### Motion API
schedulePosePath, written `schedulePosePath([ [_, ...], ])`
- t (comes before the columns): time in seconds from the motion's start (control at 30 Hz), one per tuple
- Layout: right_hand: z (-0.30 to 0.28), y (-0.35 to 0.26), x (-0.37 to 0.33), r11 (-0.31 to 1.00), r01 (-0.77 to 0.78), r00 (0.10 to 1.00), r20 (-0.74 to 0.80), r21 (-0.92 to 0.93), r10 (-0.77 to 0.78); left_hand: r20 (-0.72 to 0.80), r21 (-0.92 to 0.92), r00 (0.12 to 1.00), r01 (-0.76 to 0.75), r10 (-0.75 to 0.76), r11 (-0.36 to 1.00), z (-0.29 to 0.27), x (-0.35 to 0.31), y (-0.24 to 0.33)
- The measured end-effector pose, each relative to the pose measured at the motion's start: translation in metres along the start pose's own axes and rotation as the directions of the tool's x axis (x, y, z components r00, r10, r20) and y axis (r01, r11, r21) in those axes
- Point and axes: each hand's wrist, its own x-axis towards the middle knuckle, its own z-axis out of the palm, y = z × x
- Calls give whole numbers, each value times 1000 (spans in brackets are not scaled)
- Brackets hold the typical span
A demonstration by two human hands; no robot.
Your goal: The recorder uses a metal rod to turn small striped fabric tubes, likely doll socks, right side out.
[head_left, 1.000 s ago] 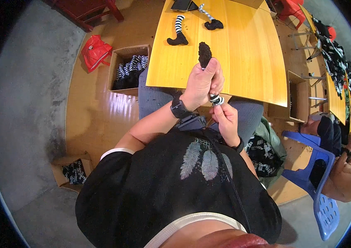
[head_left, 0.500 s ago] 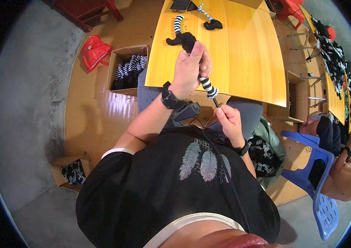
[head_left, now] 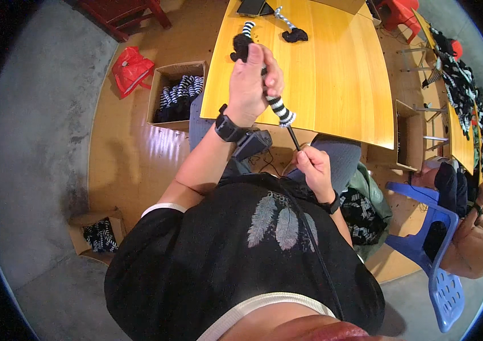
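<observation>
**Both hands loaded at the table's near edge, widest open run to the right**

Left hand (head_left: 254, 82): fingers curled, thumb up, closed around a black-and-white striped knitted leg piece with a black fuzzy foot (head_left: 281, 110). Piece sits centre-top of frame, tilted, foot end toward upper left, striped cuff toward lower right.

Right hand (head_left: 314, 166): thumb and fingers pinched on a thin black rod (head_left: 293, 138), just right of frame centre. Rod runs up to the cuff; depth inside hidden.

Edges: the yellow wood-grain table (head_left: 344, 85) has its near edge running just below the cuff in frame. Rod crosses that line; right hand sits below it, near the thigh.

Room: long stretch of wood surface from left hand to the table's right edge. Tighter upper left: one striped leg piece with white bands (head_left: 247, 28) is partly covered by the held foot in view; contact, can't tell. A second, thinner striped leg piece with black boot (head_left: 294, 35) lies to its right, apart.

Sides: brown cardboard box of striped pieces (head_left: 183, 70) just beside the left edge; another open cardboard box (head_left: 415, 133) by the right edge; dark green sack (head_left: 375, 196) below right hand, lower right.
</observation>
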Motion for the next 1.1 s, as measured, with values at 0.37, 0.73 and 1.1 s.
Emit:
schedulePosePath([
  [0.37, 17, -6, 9, 996, 79, 989, -131, 38, -73, 112, -65, 983, 154, -146, 986, 14, -28, -34],
  [0.73, 21, -8, 14, 933, -68, 994, -61, 352, 96, 132, -115, 964, 248, -233, 962, 11, -34, -34],
  [1.1, 29, -14, 12, 995, 88, 965, -250, 38, -75, 25, 88, 999, 46, -48, 995, 14, -30, -38],
])
